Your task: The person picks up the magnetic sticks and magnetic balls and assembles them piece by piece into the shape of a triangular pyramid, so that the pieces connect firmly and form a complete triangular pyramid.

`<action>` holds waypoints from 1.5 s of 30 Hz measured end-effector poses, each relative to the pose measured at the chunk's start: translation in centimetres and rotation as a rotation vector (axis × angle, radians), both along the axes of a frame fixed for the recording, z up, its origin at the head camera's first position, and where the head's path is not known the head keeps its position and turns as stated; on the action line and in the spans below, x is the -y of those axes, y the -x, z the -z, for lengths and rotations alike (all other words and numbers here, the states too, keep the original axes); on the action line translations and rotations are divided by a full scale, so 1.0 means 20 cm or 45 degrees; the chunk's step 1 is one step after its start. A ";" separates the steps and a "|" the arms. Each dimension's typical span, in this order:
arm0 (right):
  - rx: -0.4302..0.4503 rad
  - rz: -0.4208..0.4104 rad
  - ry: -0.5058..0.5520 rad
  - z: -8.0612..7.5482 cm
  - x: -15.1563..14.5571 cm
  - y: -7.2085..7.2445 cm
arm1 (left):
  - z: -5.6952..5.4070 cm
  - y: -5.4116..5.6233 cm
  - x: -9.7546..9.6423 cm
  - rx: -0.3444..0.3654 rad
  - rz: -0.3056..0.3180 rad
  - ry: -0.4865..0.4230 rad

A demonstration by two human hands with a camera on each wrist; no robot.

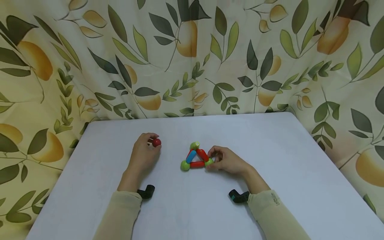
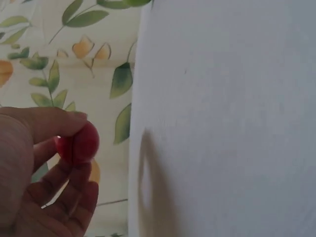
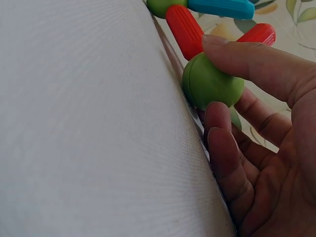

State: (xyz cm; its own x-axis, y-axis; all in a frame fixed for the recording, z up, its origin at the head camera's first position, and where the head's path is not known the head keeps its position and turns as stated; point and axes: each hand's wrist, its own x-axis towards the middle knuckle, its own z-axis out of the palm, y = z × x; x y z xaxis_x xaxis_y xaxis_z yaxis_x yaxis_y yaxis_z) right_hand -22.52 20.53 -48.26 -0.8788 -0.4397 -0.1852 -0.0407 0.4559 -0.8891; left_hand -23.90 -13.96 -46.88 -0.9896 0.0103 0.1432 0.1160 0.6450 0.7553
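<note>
My left hand (image 1: 143, 153) pinches a red ball (image 1: 156, 142) between thumb and fingers, above the left part of the table. A dark seam runs round that ball (image 2: 86, 143) in the left wrist view. To its right lies a triangle of magnetic-looking toy rods and green balls. A red rod (image 1: 197, 164) forms its near side and another red rod (image 1: 203, 155) its right side. From the near left green ball (image 1: 185, 165) rises a blue rod (image 1: 191, 156), partly covering more red. My right hand (image 1: 228, 161) grips the near right green ball (image 3: 210, 81). The far green ball (image 1: 195, 145) is untouched.
A white cloth covers the table (image 1: 192, 206). Patterned curtains (image 1: 192, 66) with leaves and fruit hang behind it and at both sides. Black wrist devices stick out near both cuffs, one by the left sleeve (image 1: 117, 216) and one by the right sleeve (image 1: 276, 213).
</note>
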 end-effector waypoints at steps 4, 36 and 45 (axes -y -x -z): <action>-0.008 -0.010 -0.004 0.01 0.00 0.00 | -0.02 -0.02 -0.07 -0.009 0.089 0.020; -0.041 -0.013 0.006 0.01 -0.03 0.00 | -0.23 -0.14 -0.44 -0.087 0.415 -0.015; -0.046 -0.024 -0.013 0.01 -0.04 0.00 | -0.26 -0.12 -0.54 -0.072 0.508 0.042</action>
